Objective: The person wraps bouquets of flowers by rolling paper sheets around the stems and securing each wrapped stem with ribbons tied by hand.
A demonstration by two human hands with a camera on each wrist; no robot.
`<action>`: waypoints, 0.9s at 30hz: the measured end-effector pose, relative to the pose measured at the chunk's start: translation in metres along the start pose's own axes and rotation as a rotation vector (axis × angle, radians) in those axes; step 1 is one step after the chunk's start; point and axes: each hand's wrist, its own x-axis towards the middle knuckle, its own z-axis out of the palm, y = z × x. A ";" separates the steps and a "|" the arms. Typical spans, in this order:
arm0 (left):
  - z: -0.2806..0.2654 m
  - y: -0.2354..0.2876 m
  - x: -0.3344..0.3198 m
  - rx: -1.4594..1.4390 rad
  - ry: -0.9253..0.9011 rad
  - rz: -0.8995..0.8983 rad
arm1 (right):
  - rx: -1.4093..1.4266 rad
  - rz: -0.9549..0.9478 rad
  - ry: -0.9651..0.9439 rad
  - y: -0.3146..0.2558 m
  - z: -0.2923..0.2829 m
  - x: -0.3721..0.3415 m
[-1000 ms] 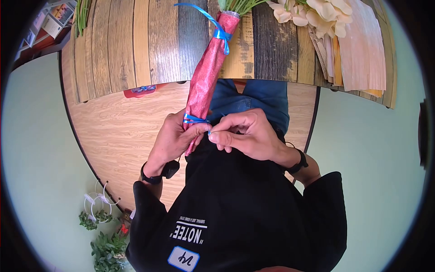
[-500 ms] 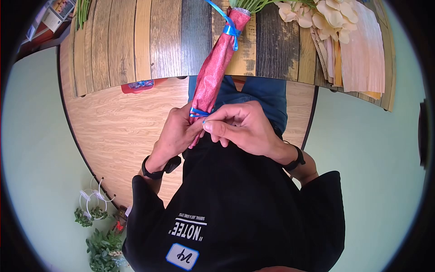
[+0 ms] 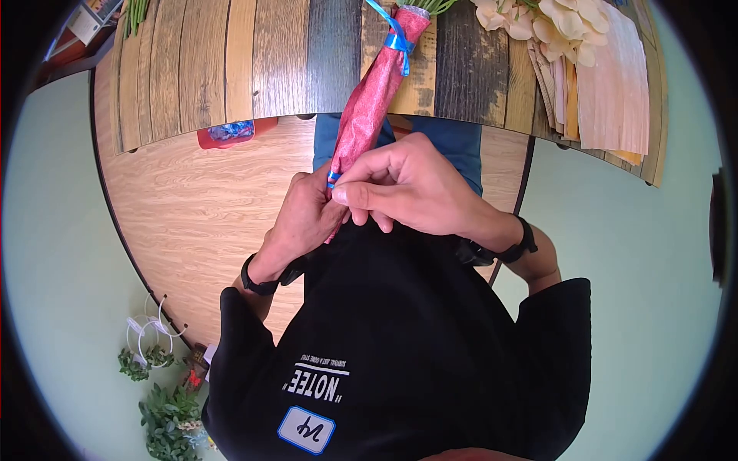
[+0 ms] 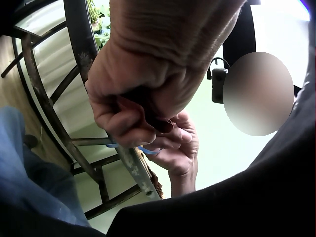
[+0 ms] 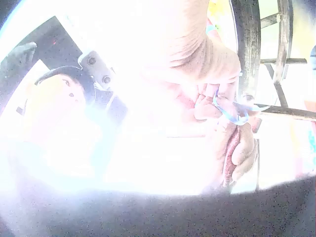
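Note:
A long red wrapped bundle (image 3: pixel 367 112) with green stems at its top slants over the table edge. One blue ribbon (image 3: pixel 398 44) is tied near its top, another blue ribbon (image 3: pixel 333 179) circles its lower part. The left hand (image 3: pixel 301 213) grips the bundle's lower end; in the left wrist view that hand (image 4: pixel 143 84) is curled round the red wrapping (image 4: pixel 133 107). Beside it the right hand (image 3: pixel 415 188) pinches at the lower ribbon with thumb and forefinger. Blue ribbon loops (image 5: pixel 232 113) show by the fingers in the right wrist view, which is strongly overexposed.
The wooden table (image 3: pixel 292 61) carries cream flowers (image 3: pixel 569 29) and folded wrapping sheets (image 3: pixel 611 92) at the right, green stems (image 3: pixel 134 15) at the left. A red container (image 3: pixel 228 133) shows below the table's edge. Green plants (image 3: pixel 167 422) stand lower left.
Both hands and the bundle's lower end have moved up in the view, nearer the table edge. The right hand has come across the bundle, covering more of the lower ribbon.

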 end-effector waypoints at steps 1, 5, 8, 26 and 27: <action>0.001 -0.001 0.001 -0.015 0.020 0.020 | -0.020 0.016 -0.037 -0.003 -0.001 0.002; 0.002 -0.006 0.002 -0.012 0.007 -0.002 | -0.032 0.065 -0.113 -0.015 -0.006 0.012; 0.002 -0.015 0.001 -0.028 -0.020 0.009 | -0.046 0.047 -0.123 -0.026 -0.008 0.023; 0.012 -0.003 0.015 -0.208 -0.002 -0.181 | -0.927 -0.285 -0.214 -0.093 0.025 0.137; 0.013 -0.004 0.015 -0.211 -0.001 -0.180 | -0.929 -0.284 -0.216 -0.093 0.027 0.137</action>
